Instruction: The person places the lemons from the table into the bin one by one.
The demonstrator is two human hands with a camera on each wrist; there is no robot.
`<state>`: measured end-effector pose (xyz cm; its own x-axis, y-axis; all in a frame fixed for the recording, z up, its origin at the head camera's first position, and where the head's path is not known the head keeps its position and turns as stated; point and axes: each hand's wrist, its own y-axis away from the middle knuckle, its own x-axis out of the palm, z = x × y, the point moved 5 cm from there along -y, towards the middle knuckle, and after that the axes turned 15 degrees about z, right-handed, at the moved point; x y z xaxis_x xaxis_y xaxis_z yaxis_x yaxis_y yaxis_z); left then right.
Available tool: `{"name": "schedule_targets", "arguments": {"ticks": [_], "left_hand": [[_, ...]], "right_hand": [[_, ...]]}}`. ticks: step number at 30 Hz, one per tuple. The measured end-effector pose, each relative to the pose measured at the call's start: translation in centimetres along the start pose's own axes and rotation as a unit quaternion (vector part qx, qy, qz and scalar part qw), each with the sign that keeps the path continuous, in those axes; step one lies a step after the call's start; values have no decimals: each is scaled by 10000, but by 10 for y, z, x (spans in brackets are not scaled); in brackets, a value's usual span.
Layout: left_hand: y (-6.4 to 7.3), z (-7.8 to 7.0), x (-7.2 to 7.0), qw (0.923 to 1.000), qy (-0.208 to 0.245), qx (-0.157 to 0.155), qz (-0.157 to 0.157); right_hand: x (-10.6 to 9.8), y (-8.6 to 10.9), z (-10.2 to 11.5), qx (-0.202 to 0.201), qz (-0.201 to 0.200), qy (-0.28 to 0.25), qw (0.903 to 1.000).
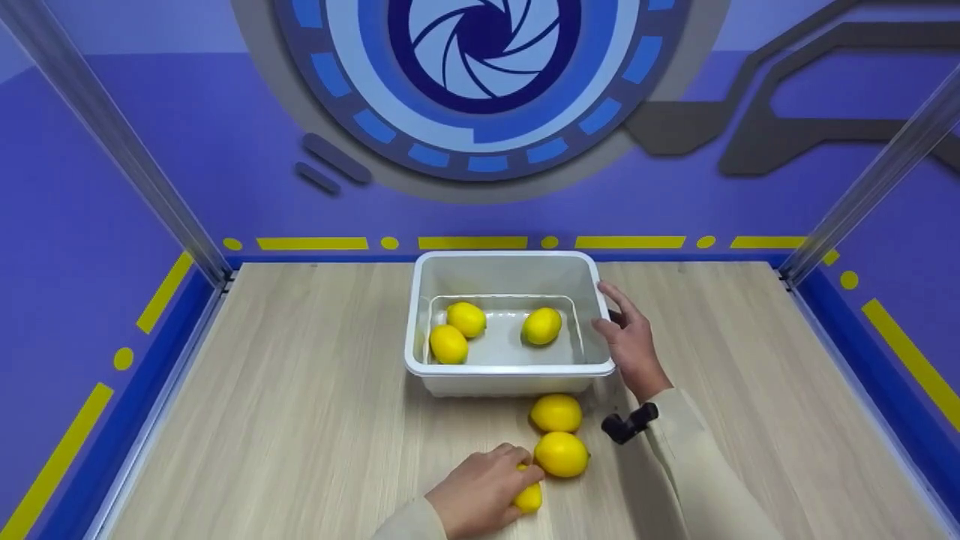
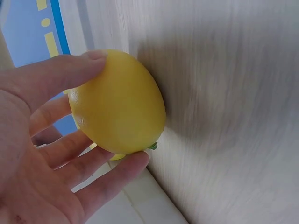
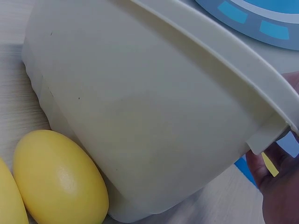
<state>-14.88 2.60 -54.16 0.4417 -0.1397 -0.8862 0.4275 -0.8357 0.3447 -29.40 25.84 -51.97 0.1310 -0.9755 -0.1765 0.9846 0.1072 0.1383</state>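
Near the front of the table my left hand [image 1: 484, 487] grips a yellow lemon [image 2: 124, 102], thumb on one side and fingers round the other. A small green stem tip shows at its end. My right hand [image 1: 634, 341] holds the right rim of a white plastic bin [image 1: 510, 369], thumb over the edge and fingers along the outside. Inside the bin lie three lemons, two together at the left and one lemon [image 1: 541, 326] at the right. Between my left hand and the bin, two more lemons [image 1: 562, 454] rest on the table in a line.
The wooden tabletop [image 1: 300, 390] ends at a blue back wall [image 1: 187, 150] with yellow markings, just behind the bin. Side walls with metal corner posts [image 1: 127, 142] close in left and right. A black wrist device [image 1: 630, 424] sits at the right sleeve.
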Motion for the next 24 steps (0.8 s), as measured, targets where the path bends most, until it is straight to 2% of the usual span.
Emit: {"name": "schedule_targets", "arguments": {"ticks": [6, 24], "left_hand": [[2, 0, -1, 9997, -47, 113, -210], [4, -1, -7, 9995, -145, 73, -254]], "right_hand": [[1, 2, 2, -27, 57, -175, 9998], [0, 1, 1, -27, -14, -42, 10000]]}}
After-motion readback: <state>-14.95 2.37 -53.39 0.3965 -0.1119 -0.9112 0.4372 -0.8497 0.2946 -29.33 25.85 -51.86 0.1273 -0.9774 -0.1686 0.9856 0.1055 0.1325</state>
